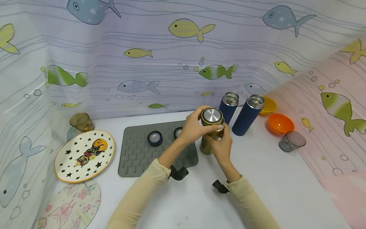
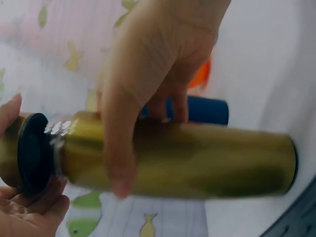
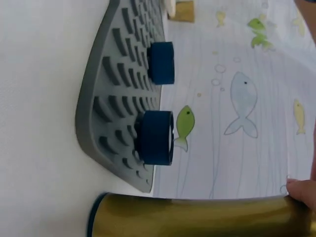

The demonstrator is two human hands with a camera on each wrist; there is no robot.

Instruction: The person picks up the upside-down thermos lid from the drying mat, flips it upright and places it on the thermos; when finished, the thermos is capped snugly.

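Sleeves of pale cloth fill the bottom of the head view, and from them both hands are raised to a gold flask (image 1: 209,140) standing upright on the white table (image 1: 271,178), just right of a grey mat (image 1: 137,156). At far left a smoky cup (image 1: 81,122) and a starred plate (image 1: 84,156) are seen; on the mat lie two blue lids (image 1: 155,138) — both shown clearly only by the right wrist camera, the nearer lid (image 3: 156,137) on its edge, the other half hidden by the left hand (image 1: 194,127) in the head view.

The left hand's fingers are curled round the gold cap (image 1: 212,116) at the flask's top. The right hand (image 1: 221,144) is wrapped round the flask's body just below; the left wrist view shows its fingers (image 2: 123,148) curled across the gold wall, and the cap's dark rim (image 2: 33,150) against the flask's neck — whether the cap is seated cannot be told.

Right of the flask two open blue flasks (image 1: 247,115) stand, then a yellow bowl (image 1: 268,106), an orange bowl (image 1: 280,123) and a grey cup (image 1: 291,141).
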